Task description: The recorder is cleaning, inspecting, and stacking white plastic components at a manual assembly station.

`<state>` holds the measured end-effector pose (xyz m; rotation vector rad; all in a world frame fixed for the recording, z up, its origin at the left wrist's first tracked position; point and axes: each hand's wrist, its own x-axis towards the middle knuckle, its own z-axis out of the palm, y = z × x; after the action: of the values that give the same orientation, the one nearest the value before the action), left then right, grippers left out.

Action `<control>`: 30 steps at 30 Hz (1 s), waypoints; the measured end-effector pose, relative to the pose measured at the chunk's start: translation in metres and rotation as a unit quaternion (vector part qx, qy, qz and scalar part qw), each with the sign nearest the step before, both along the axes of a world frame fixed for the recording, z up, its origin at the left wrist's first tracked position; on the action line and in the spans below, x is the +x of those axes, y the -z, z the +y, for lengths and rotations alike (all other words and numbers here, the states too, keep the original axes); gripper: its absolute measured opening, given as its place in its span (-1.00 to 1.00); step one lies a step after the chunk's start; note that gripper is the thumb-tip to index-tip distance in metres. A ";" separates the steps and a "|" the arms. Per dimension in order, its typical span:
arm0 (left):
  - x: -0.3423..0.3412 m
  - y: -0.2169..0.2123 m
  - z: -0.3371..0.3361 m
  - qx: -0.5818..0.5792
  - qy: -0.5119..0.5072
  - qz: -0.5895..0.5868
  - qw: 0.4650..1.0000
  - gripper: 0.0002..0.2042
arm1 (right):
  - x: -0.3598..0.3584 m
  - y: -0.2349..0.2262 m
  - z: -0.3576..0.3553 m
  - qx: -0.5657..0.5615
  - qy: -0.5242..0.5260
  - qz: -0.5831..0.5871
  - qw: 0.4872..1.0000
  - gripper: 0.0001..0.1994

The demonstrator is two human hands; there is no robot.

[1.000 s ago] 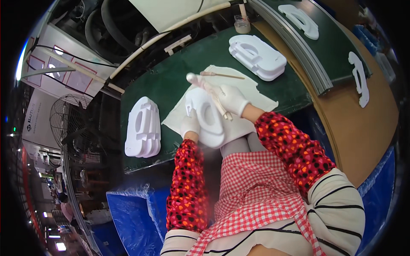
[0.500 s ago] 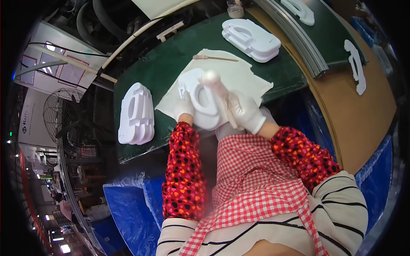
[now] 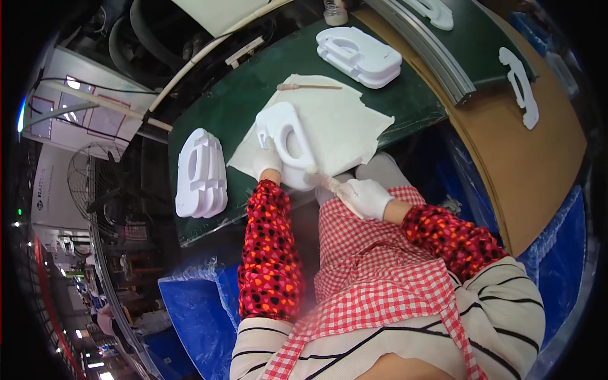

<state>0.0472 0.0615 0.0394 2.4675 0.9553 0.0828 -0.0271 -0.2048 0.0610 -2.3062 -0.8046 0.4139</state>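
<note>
The green table (image 3: 244,82) carries a spread white cloth (image 3: 342,126); stacks of white moulded pieces stand left of the cloth (image 3: 202,174) and beyond its far right side (image 3: 361,58). On the cloth's left part lies the white plastic piece (image 3: 295,166) being worked on, flat, its near end at the cloth's near edge. It looks stiff, light and smooth, probably a little slippery under gloves, and sturdy save for the small notched part on its left; the outer rim or the edge of its oval opening should give the surest hold. The gloved left hand (image 3: 266,160) has its fingers bent over that left rim, pressing near the notch. At the cloth's near edge, the right hand (image 3: 367,197) has its fingers closed around a padded tool (image 3: 327,182), whose soft-looking head overlaps the piece's near end; contact is unclear. A thin stick (image 3: 316,87) rests along the cloth's far edge.
</note>
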 end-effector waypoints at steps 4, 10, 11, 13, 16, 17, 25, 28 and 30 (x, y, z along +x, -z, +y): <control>-0.011 0.055 0.053 -0.039 -0.008 -0.063 0.997 -0.27 | -0.003 -0.007 0.011 0.120 0.023 0.067 0.990 -0.66; -0.042 0.031 0.026 -0.277 0.018 -0.219 0.935 -0.30 | -0.015 -0.098 -0.039 0.387 0.143 0.072 0.908 -0.73; -0.045 0.019 0.001 -0.399 0.008 -0.262 0.878 -0.35 | -0.016 -0.105 -0.048 0.436 0.185 0.075 0.878 -0.73; -0.057 -0.008 -0.035 -0.512 -0.007 -0.301 0.804 -0.39 | -0.020 -0.098 -0.041 0.510 0.188 0.018 0.839 -0.69; -0.077 -0.028 -0.054 -0.474 0.099 -0.277 0.830 -0.46 | -0.018 -0.052 -0.022 0.407 0.148 -0.057 0.900 -0.63; -0.080 -0.025 -0.052 -0.473 0.097 -0.280 0.829 -0.46 | -0.020 -0.049 -0.012 0.343 0.133 0.011 0.930 -0.63; -0.102 -0.023 -0.048 -0.620 0.098 -0.284 0.725 -0.55 | -0.026 -0.085 -0.028 0.431 0.139 -0.134 0.881 -0.70; -0.094 -0.034 -0.058 -0.645 0.059 -0.306 0.697 -0.55 | -0.026 -0.052 -0.013 0.332 0.145 0.037 0.931 -0.70; -0.099 -0.040 -0.058 -0.647 0.065 -0.304 0.696 -0.54 | -0.030 -0.073 -0.017 0.365 0.167 0.104 0.910 -0.70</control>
<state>-0.0522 0.0033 0.0795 1.0149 0.2726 0.1112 -0.0574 -0.2214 0.1337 -1.6114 -0.3502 0.1554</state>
